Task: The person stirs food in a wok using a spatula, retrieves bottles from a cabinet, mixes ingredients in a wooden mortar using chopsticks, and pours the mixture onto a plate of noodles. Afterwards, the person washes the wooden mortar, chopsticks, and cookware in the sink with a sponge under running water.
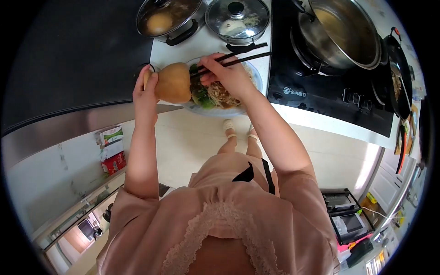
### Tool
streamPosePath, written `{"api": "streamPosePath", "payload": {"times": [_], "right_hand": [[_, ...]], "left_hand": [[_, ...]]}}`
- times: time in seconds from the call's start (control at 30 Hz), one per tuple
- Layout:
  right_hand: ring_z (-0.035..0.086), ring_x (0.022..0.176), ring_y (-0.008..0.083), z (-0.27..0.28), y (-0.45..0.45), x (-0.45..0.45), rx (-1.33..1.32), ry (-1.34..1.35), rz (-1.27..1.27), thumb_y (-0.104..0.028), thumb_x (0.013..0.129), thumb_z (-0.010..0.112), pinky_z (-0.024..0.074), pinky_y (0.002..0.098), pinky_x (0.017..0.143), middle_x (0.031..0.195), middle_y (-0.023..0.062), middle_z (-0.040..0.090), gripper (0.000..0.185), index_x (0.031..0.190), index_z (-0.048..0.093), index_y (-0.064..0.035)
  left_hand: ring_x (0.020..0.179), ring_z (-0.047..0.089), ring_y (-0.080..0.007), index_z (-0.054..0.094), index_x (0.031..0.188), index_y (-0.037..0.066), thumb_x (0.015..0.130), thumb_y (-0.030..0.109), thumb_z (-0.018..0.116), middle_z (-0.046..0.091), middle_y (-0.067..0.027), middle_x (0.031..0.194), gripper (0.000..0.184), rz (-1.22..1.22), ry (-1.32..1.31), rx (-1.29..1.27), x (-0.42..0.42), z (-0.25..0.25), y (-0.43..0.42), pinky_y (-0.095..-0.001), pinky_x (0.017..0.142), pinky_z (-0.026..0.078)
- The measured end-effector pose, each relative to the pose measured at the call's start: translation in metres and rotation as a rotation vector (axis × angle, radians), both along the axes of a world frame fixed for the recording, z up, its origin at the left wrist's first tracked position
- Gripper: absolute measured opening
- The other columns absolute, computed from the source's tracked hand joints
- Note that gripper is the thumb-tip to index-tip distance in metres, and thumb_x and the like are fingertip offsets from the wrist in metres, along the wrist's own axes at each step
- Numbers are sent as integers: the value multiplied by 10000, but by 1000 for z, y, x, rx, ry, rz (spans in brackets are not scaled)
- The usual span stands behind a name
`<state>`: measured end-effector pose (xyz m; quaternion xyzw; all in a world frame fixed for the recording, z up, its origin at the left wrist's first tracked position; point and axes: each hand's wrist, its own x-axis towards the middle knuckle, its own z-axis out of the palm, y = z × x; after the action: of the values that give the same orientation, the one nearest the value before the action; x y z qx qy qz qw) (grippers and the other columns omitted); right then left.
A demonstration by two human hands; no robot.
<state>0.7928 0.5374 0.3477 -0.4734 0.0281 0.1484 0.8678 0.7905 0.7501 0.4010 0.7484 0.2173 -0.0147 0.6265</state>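
Observation:
My left hand grips a tan, rounded bowl-like vessel by its narrow end, tilted at the left edge of a large plate. Its inside is hidden from view. In my right hand is a pair of black chopsticks, their tips close to the vessel's rim and over the food. Green leaves and shredded pale brown food lie on the plate, partly covered by my right hand.
Behind the plate stand a lidded pot at the left and a second glass-lidded pot. On the right, a large steel pot sits on the black gas stove. A dark pan stands beyond it.

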Motion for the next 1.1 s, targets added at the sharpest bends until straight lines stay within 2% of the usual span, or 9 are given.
{"api": "streamPosePath", "payload": {"times": [0.2,0.33,0.47,0.5,0.6,0.67,0.83,0.97,1.1], "right_hand": [[637,688,193,-7,-5,-13,105,144,-62,-165,899,519,543,288,655,910,134,625,249,982,593,58],[637,701,200,-20,-3,-34,267,150,-187,-142,927,509,540,291,647,917,142,621,218,981,586,55],[633,635,185,-26,-25,-60,-75,90,-264,-166,931,525,549,292,594,796,128,635,225,963,602,43],[633,632,182,-21,-30,-65,-47,128,-319,-156,935,518,546,289,585,821,131,637,219,974,602,42],[622,649,166,-11,-29,-73,23,117,-307,-155,928,539,531,288,619,902,146,622,226,1013,589,49],[626,689,173,-22,-13,-75,169,196,-243,-177,923,556,532,294,636,913,151,622,247,1040,574,40],[639,690,181,-18,-30,-84,-49,94,-364,-161,933,538,542,306,626,912,123,631,219,1030,580,30],[619,675,146,-12,-8,-93,12,97,-262,-151,936,527,531,269,637,894,112,625,212,1040,577,28],[612,677,121,-17,-29,-101,-198,-26,-409,-106,925,534,513,235,635,879,108,630,178,1028,588,28]], "left_hand": [[1032,536,-167,541,1234,64,876,160,607,569,-65,1119,376,-152,-200,234,-12,4,-9,-258,902,402],[1083,525,-219,542,1222,52,867,145,603,548,-127,1177,372,-303,-345,493,-22,3,-20,-312,929,407],[1100,518,-245,540,1217,51,854,133,607,532,-143,1195,378,-384,-409,613,-26,7,-26,-334,943,403],[1098,519,-247,539,1216,50,852,133,609,531,-141,1192,380,-396,-430,648,-26,6,-26,-335,943,403],[1089,524,-253,541,1210,44,854,124,605,534,-143,1183,370,-390,-466,674,-28,8,-30,-331,938,406],[1130,500,-243,534,1236,64,864,120,593,529,-133,1211,381,-368,-403,569,-29,12,-33,-325,969,379],[1154,485,-233,530,1251,71,872,112,581,523,-120,1237,384,-380,-432,592,-30,20,-31,-318,991,357],[1162,478,-221,527,1256,71,872,120,583,517,-111,1254,391,-337,-390,492,-34,15,-30,-315,998,350],[1178,469,-209,520,1263,58,875,148,589,513,-105,1274,404,-338,-382,466,-36,14,-20,-308,1000,344]]}}
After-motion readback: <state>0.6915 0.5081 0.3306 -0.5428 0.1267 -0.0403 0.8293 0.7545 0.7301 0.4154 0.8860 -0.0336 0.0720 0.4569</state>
